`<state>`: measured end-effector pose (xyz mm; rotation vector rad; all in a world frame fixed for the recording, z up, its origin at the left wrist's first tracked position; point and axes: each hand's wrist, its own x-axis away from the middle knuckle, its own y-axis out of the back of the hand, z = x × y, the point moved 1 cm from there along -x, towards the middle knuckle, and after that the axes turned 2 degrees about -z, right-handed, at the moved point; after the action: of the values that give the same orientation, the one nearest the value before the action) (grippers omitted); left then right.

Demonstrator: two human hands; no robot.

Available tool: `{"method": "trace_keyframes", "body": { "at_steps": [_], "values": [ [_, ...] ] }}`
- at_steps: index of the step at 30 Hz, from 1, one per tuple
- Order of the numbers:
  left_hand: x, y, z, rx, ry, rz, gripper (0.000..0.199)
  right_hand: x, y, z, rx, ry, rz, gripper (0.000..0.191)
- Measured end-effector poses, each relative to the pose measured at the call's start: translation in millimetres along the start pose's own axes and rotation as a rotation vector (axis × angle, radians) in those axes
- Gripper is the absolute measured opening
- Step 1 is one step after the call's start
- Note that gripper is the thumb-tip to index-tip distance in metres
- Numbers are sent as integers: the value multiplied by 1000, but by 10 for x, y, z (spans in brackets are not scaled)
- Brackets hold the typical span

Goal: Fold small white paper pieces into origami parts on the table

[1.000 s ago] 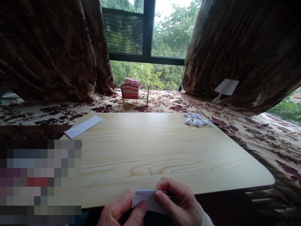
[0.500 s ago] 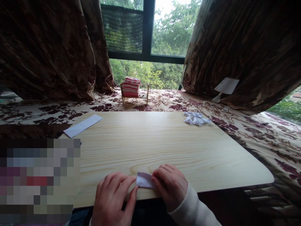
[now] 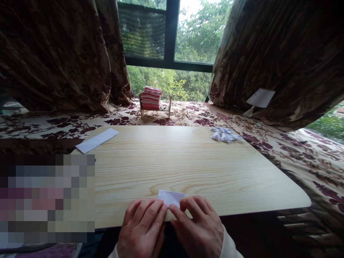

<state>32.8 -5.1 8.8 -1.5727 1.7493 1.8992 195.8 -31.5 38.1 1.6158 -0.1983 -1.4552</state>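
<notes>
A small piece of folded white paper point(image 3: 171, 198) lies at the front edge of the pale wooden table point(image 3: 188, 161). My left hand point(image 3: 146, 224) has its fingertips on the paper's near left corner, the fingers close together. At the near right side, my right hand point(image 3: 197, 222) pinches the paper between curled fingers and thumb. Both thumbs are partly hidden below the fingers. The paper's far edge stays uncovered and points away from me.
A long white paper strip point(image 3: 98, 140) lies at the table's back left. Several folded white paper pieces point(image 3: 225, 134) are heaped at the back right. Behind stand a small wooden rack point(image 3: 155, 111) with striped folded cloths point(image 3: 151, 98) and a white lamp point(image 3: 260, 98).
My left hand has moved right and my right hand has come in lower, so both now meet at the paper's near side. The paper has turned, with its far edge showing wider.
</notes>
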Motion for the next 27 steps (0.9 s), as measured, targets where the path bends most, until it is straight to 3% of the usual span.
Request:
{"method": "trace_keyframes", "body": {
  "at_steps": [6,13,27],
  "values": [
    [-13,-37,57,-19,-77,-50,24,85,-142,20,67,69,-10,18],
    [-130,19,99,-14,-193,-15,19,99,-199,-40,57,192,-46,15],
    [-153,16,120,20,-181,-5,20,166,-146,-140,29,249,-78,21]
  ]
}}
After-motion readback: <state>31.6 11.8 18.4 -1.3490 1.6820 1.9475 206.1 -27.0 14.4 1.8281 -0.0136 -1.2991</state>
